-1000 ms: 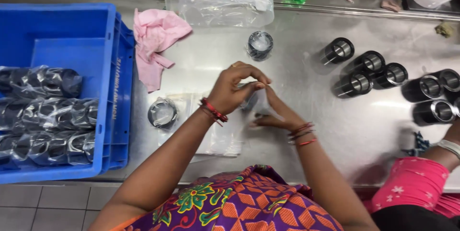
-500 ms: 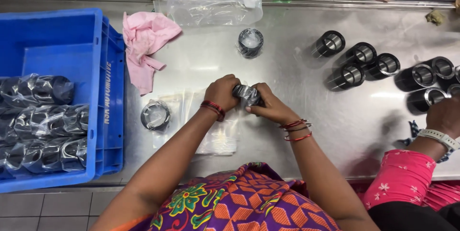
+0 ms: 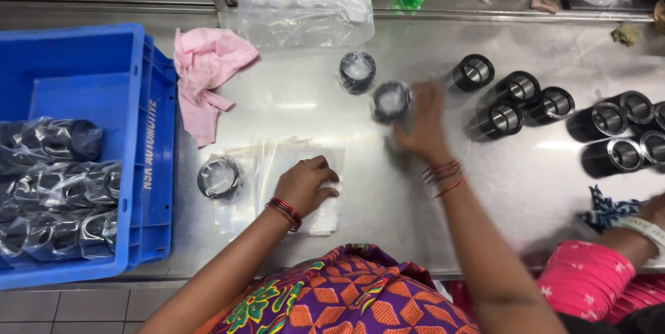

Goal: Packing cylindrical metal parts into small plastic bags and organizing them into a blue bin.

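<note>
My right hand (image 3: 421, 125) closes loosely round a bagged steel ring (image 3: 391, 101) on the table (image 3: 312, 105), likely heavy, rigid, slippery in its film, best held by the sides, while my left hand (image 3: 305, 183), fingers curled, presses flat bags (image 3: 277, 168).

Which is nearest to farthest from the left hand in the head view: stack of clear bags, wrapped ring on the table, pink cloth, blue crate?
From the left hand:
1. Stack of clear bags: directly under the hand, touching.
2. Wrapped ring: just to its left on the table.
3. Pink cloth: up and left, toward the back.
4. Blue crate: far left; only its near wall rivals the cloth.
</note>
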